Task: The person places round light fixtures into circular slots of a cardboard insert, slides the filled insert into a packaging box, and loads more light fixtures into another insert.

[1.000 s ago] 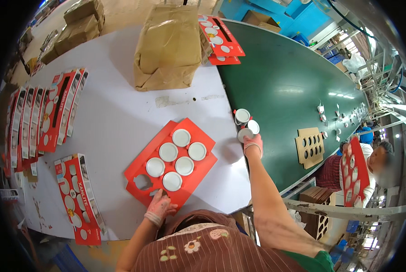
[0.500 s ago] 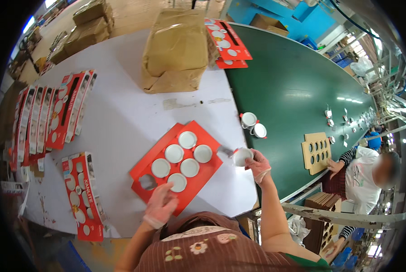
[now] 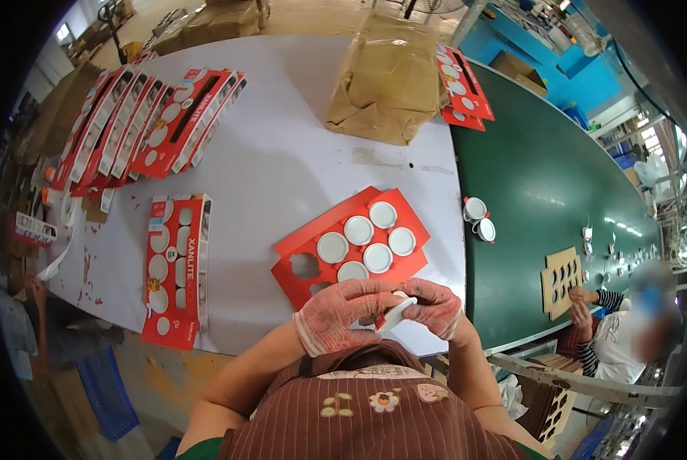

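1. White disc (image 3: pixel 397 313) tilts between both hands, just beyond the brown apron (image 3: pixel 404 414); a scrap of red shows at its 8 o'clock edge.
2. Left hand (image 3: pixel 342 310), gloved: fingers drawn in narrow, holding the disc from its 9 to 11 o'clock side. Where each tip presses, I cannot tell.
3. Right hand (image 3: pixel 437 308), gloved: thumb and fingers pinch the disc at about 2 o'clock.
4. From the disc, a red card (image 3: pixel 288 285) lies at 11 o'clock on the pale tabletop (image 3: pixel 244 253), bearing 6 seated discs (image 3: pixel 359 230). Its open hole (image 3: pixel 305 266) is at 10 o'clock; a 2nd seems part-hidden by the left glove.
5. At 1 o'clock, 2 loose discs (image 3: pixel 475 208) sit on the green bench (image 3: pixel 527 176).
6. To handle this well, I'd keep both pinches light and on the rim, sparing the flat face from marks.
7. Best to turn it slowly; a tilted disc could slip from slick gloves.
8. Keep the left wrist high, or it may nudge the nearest seated disc.
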Demonstrator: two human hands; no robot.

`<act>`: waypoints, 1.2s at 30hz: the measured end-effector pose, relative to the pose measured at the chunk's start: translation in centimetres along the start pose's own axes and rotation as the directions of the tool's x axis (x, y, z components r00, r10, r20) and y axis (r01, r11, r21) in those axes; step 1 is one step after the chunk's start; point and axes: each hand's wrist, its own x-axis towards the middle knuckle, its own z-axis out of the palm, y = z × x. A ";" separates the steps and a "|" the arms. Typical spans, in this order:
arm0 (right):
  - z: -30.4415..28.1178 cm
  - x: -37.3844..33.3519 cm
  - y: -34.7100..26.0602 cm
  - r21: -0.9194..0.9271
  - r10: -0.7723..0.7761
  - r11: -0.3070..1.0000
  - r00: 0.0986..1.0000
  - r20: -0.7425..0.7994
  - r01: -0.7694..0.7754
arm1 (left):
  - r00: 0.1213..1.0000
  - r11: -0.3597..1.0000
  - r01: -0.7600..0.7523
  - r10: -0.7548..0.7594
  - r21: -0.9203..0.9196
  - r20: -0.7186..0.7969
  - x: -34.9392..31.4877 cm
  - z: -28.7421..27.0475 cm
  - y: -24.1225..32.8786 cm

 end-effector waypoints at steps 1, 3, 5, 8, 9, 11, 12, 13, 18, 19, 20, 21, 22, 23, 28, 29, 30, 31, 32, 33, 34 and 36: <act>0.3 0.1 0.1 -0.003 0.005 1.000 1.000 0.012 -0.005 | 1.000 1.000 0.004 -0.004 0.001 -0.013 -0.6 0.0 -0.1; 1.0 0.1 0.5 -0.017 0.035 0.999 0.999 0.009 -0.035 | 0.995 0.996 -0.005 0.014 0.088 -0.097 -2.2 0.3 -0.8; 2.0 0.4 0.7 -0.009 0.059 0.998 0.998 0.006 -0.059 | 0.986 0.994 0.009 0.009 0.107 -0.169 -3.4 0.7 -1.3; 2.4 0.6 1.6 0.028 0.082 0.996 0.997 -0.003 -0.082 | 0.957 0.995 0.049 -0.021 0.089 -0.290 -4.7 1.8 -1.2; 2.2 0.6 2.0 0.058 0.079 0.995 0.997 -0.007 -0.079 | 0.940 0.996 0.072 -0.049 0.054 -0.336 -4.9 2.1 -1.1; 1.8 0.7 3.2 0.086 0.077 0.993 0.997 0.002 -0.077 | 0.928 0.995 0.025 0.012 0.095 -0.372 -5.0 2.5 -1.4; 1.7 0.9 3.4 0.124 0.067 0.990 0.998 0.005 -0.067 | 0.916 0.989 -0.020 0.076 0.143 -0.393 -5.1 2.6 -1.7; 1.7 0.9 3.6 0.119 0.069 0.990 0.998 0.009 -0.070 | 0.914 0.990 -0.020 0.076 0.143 -0.399 -5.3 2.9 -2.0; 2.6 1.6 3.4 0.134 0.123 0.984 0.991 -0.045 -0.116 | 0.886 0.997 0.045 -0.011 0.062 -0.463 -5.6 3.5 -2.2; 2.7 1.8 3.5 0.131 0.125 0.984 0.991 -0.038 -0.119 | 0.883 0.997 0.047 -0.012 0.064 -0.470 -5.6 3.6 -2.2; 2.7 2.0 3.6 0.138 0.138 0.982 0.989 -0.045 -0.131 | 0.876 0.997 0.066 -0.038 0.041 -0.481 -5.7 3.7 -2.4; 2.8 2.1 3.8 0.146 0.152 0.979 0.987 -0.050 -0.143 | 0.869 0.996 0.086 -0.066 0.018 -0.491 -5.9 3.7 -2.5; 2.9 2.3 3.8 0.144 0.154 0.979 0.987 -0.040 -0.146 | 0.864 0.996 0.091 -0.068 0.021 -0.499 -5.8 3.8 -2.5; 2.8 2.4 3.7 0.169 0.176 0.971 0.984 -0.039 -0.168 | 0.853 0.993 0.117 -0.111 -0.020 -0.510 -5.6 4.0 -2.5; 3.0 4.7 4.1 -0.018 0.228 0.973 0.971 -0.077 -0.230 | 0.734 0.792 0.178 -0.503 -0.584 -0.457 -5.9 4.9 -5.0; 3.1 5.5 4.4 -0.251 0.203 0.945 0.977 -0.060 -0.211 | 0.733 0.796 0.176 -0.499 -0.580 -0.463 -6.1 5.1 -6.0; 3.2 6.2 4.3 -0.472 0.182 0.863 0.982 -0.041 -0.180 | 0.698 0.761 0.185 -0.548 -0.622 -0.462 -6.5 5.4 -7.6; 3.3 6.6 4.1 -0.475 0.181 0.862 0.983 -0.035 -0.175 | 0.657 0.723 0.193 -0.597 -0.663 -0.460 -6.9 5.5 -8.6; 3.6 6.9 3.5 -0.674 0.202 0.724 0.979 0.007 -0.144 | 0.664 0.758 0.214 -0.575 -0.616 -0.478 -7.3 5.5 -9.6; 3.9 7.1 2.8 -0.833 0.233 0.545 0.972 0.037 -0.099 | 0.663 0.757 0.212 -0.576 -0.617 -0.479 -7.4 5.3 -9.7; 5.0 7.2 0.6 -0.841 0.305 0.522 0.952 0.028 -0.143 | 0.657 0.726 0.190 -0.594 -0.660 -0.464 -7.5 5.1 -9.5; 6.0 8.1 -1.3 -0.888 0.381 0.434 0.924 0.029 -0.150 | 0.651 0.689 0.165 -0.614 -0.706 -0.447 -7.6 4.6 -8.8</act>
